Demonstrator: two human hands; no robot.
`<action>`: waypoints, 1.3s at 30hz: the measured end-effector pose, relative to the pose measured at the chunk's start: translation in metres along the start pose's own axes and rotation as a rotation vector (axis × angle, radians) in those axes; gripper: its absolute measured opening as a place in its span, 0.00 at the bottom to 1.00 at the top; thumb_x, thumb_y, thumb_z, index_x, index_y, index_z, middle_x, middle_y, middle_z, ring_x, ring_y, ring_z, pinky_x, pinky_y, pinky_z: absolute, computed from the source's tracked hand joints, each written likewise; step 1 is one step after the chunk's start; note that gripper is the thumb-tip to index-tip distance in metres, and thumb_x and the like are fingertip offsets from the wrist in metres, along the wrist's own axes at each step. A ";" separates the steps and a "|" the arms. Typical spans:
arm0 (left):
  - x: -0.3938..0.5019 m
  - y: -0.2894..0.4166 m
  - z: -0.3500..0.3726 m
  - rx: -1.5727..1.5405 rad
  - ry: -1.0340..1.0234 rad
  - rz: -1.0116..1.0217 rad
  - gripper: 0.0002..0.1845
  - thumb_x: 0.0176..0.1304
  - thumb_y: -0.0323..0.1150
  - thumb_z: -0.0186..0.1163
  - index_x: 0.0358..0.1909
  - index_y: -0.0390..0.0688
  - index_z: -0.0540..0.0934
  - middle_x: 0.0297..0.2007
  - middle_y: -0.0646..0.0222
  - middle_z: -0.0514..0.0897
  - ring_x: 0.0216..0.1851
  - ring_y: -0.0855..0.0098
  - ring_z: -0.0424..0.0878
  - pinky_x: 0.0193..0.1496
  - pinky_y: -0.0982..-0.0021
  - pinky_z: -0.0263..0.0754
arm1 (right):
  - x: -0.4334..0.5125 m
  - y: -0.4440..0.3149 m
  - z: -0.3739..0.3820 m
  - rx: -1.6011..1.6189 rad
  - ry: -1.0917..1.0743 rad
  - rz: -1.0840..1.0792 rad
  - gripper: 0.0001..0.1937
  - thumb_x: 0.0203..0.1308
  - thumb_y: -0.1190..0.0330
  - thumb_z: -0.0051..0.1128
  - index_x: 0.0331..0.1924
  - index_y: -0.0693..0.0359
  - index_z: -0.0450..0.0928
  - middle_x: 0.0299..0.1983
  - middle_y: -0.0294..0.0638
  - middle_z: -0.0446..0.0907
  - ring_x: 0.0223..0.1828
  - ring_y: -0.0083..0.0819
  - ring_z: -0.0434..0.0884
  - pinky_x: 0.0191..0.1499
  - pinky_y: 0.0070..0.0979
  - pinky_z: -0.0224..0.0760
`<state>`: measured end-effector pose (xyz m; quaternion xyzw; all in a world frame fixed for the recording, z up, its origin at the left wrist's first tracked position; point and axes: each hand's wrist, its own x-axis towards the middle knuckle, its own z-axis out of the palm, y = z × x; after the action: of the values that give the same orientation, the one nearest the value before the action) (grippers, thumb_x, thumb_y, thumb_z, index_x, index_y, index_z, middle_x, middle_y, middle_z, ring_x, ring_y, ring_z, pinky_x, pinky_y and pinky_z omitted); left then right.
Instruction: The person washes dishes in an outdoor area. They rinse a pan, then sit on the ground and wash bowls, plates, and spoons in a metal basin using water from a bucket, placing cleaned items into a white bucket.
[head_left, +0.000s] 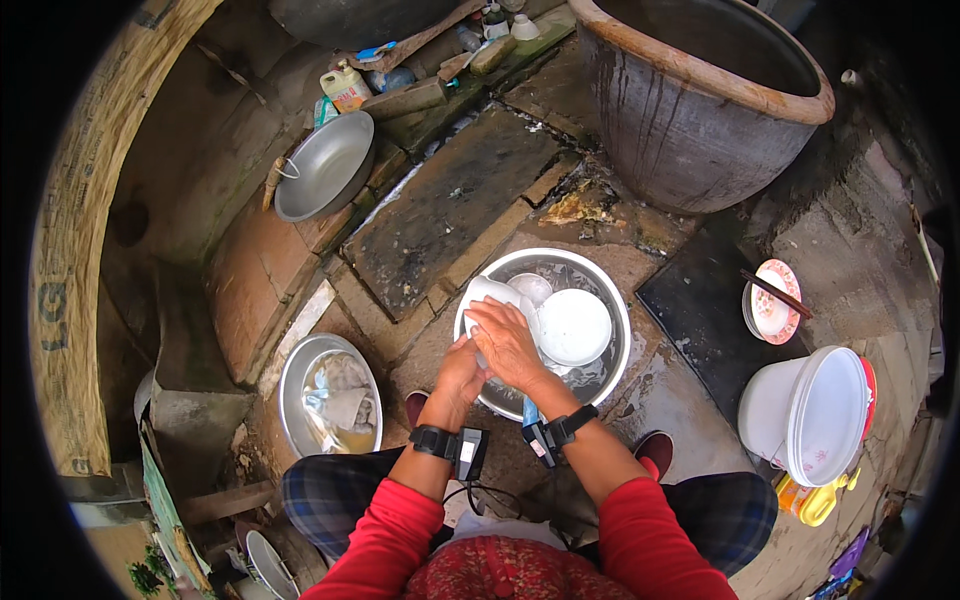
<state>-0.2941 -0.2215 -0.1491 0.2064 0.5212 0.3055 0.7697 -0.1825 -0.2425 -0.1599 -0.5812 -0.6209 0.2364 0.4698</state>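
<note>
My left hand (459, 369) and my right hand (506, 341) are together over the left side of a round metal basin (621, 322) with water in it. Between them they hold a white dish (487, 289), tilted and partly hidden by my fingers. My right hand lies across its face, while the left grips it from below. Beside it in the basin sit a white bowl (574, 327) and a smaller, pale round dish (531, 287). A blue handle or strip (530, 412) shows at the basin's near rim, partly covered by my right wrist.
Left of me stands a metal basin (286, 397) with wet cloths; beyond it, a large metal bowl (330, 165) leans. A big ceramic vat (660, 127) rises ahead. On the right are stacked plates (787, 281) with chopsticks (776, 292), a white bucket (765, 409) and a yellow bottle (821, 506).
</note>
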 end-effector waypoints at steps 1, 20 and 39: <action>-0.004 0.002 0.004 0.006 -0.036 0.012 0.14 0.67 0.32 0.45 0.52 0.39 0.67 0.47 0.60 0.74 0.48 0.63 0.75 0.43 0.53 0.77 | 0.001 -0.004 -0.003 -0.161 -0.009 -0.059 0.18 0.62 0.62 0.44 0.53 0.59 0.71 0.55 0.42 0.70 0.61 0.39 0.63 0.63 0.38 0.49; -0.023 -0.009 0.032 0.038 -0.150 0.291 0.15 0.68 0.33 0.43 0.49 0.34 0.70 0.45 0.60 0.76 0.44 0.67 0.77 0.47 0.64 0.77 | -0.021 0.033 -0.002 1.114 0.312 1.210 0.31 0.65 0.48 0.28 0.67 0.52 0.43 0.63 0.44 0.55 0.62 0.42 0.59 0.57 0.50 0.56; -0.021 -0.084 0.060 1.074 -0.275 0.950 0.13 0.62 0.28 0.51 0.49 0.39 0.72 0.38 0.57 0.78 0.38 0.61 0.77 0.43 0.65 0.71 | -0.046 0.011 -0.104 0.811 0.240 1.034 0.45 0.46 0.59 0.60 0.67 0.53 0.42 0.60 0.50 0.59 0.58 0.46 0.62 0.51 0.49 0.63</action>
<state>-0.2228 -0.2971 -0.1661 0.7959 0.3519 0.2801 0.4053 -0.0927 -0.3094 -0.1370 -0.6038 -0.0679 0.5796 0.5431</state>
